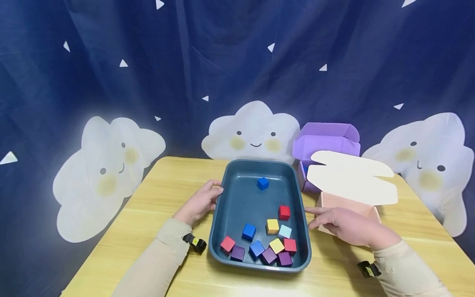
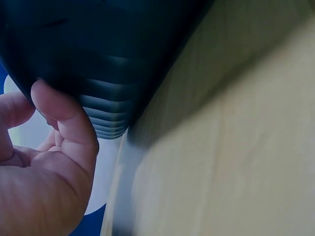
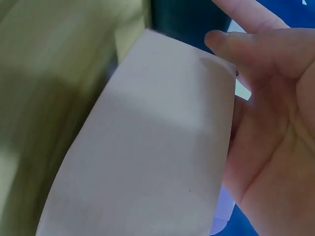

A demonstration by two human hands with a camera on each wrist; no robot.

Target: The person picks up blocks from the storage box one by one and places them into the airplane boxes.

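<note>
A dark blue-grey tray [image 1: 241, 198] stands between my hands, with several coloured cubes inside, most of them near its front edge. A lone blue cube [image 1: 263, 183] lies farther back. My left hand [image 1: 203, 201] grips the tray's left side, its thumb [image 2: 59, 101] against the ribbed outer wall. On the right, my right hand [image 1: 343, 225] reaches across a pink box [image 1: 328, 201], its index finger extended to the tray's right rim. In the right wrist view, the thumb [image 3: 236, 46] overlaps the box's corner and the lower fingers are partly hidden behind the box.
The pink box stands with its pale lid [image 1: 345, 177] raised beside the tray. Behind it is an open purple box [image 1: 326, 142], partly covered by that lid. A wooden table [image 1: 148, 206] lies below, and a dark blue cloud-print curtain [image 1: 222, 62] hangs beyond its far edge.
</note>
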